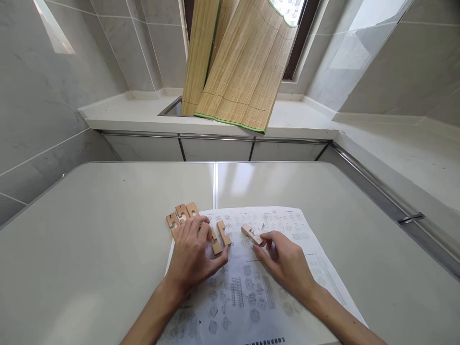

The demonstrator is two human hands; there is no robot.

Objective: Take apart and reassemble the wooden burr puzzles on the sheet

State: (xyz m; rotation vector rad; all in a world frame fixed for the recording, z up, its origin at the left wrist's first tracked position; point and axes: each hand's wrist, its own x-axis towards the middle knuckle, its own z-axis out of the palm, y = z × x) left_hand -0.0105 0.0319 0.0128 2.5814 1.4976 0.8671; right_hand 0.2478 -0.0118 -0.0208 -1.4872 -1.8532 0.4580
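Several notched wooden pieces lie at the upper left of a printed sheet (255, 297). My left hand (192, 249) arches over them, thumb and fingers apart, the thumb tip close to an upright-lying notched block (223, 233). Another block (216, 244) shows beside its fingers, and flat pieces with cut-outs (173, 221) fan out beyond the knuckles. Whatever is under the palm is hidden. To the right, my right hand (283, 258) pinches the near end of a pale notched wooden block (251, 234) between thumb and forefinger, over the sheet.
The sheet lies on a pale table (89, 239) with a seam down its middle. Behind the table is a white ledge (136, 115), with a bamboo mat (244, 72) hanging in front of the window. A metal rail (377, 187) runs along the right side.
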